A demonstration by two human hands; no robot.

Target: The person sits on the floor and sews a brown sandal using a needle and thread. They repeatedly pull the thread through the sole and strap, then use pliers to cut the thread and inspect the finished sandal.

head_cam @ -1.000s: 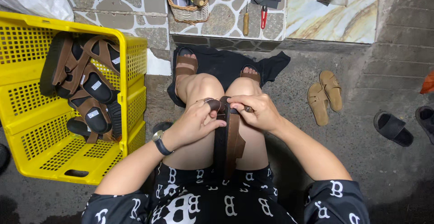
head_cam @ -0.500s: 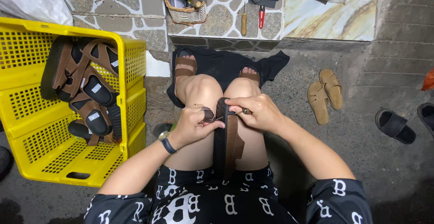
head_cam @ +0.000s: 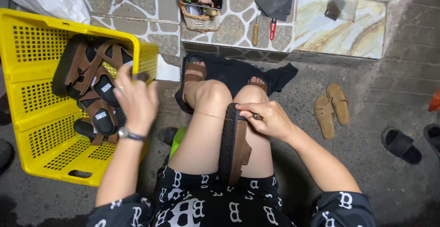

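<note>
Crate (head_cam: 41, 130), yellow and perforated, stands at the seated person's left and holds several brown sandals (head_cam: 94, 94) heaped together; a small wicker basket (head_cam: 200, 21) of odds and ends sits on the stone ledge ahead. Left hand (head_cam: 135, 101) is raised in front of the crate, fingers curled and pinching a small dark piece, with a thin thread running from it across the knee. Right hand (head_cam: 268, 119) grips the toe of a sandal (head_cam: 233, 149) clamped edge-up between the knees.
</note>
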